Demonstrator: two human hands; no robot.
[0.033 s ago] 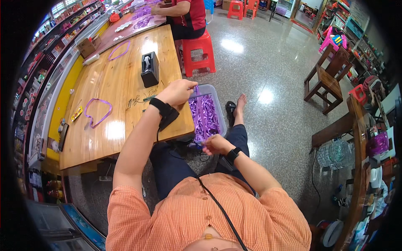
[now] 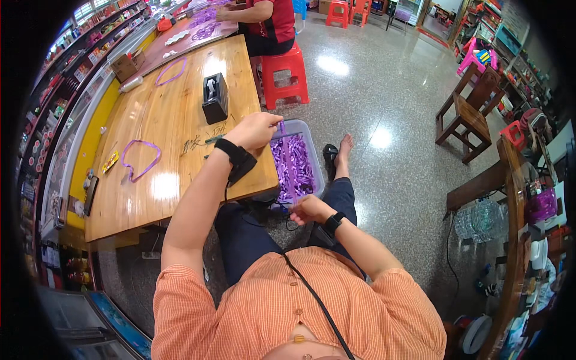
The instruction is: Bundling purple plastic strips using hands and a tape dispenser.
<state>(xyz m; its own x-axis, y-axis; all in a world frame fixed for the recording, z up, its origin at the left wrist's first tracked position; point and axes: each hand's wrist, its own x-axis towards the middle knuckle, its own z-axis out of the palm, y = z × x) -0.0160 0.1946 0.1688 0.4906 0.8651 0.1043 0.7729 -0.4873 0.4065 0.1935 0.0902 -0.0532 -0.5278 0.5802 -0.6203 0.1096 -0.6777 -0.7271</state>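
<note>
A strip of purple ribbon (image 2: 287,157) is stretched between my two hands. My left hand (image 2: 255,130), at the right edge of the wooden table, is closed in a pinch on its upper end. Lower down and closer to my body, my right hand (image 2: 310,209) has its fingers closed on the other end. Beneath the strip is a clear plastic tub (image 2: 318,157) beside the table, with a heap of purple ribbons (image 2: 304,165) in it. Two loops of purple ribbon lie on the table, one nearer (image 2: 157,157) and one farther off (image 2: 172,72).
On the wooden table (image 2: 129,195) are a black tape dispenser (image 2: 215,102), a small yellow packet (image 2: 110,162) and a dark elongated object (image 2: 91,196). A person in red (image 2: 273,27) sits on a red stool (image 2: 284,75) at the far table. A wooden chair (image 2: 471,111) stands on the right.
</note>
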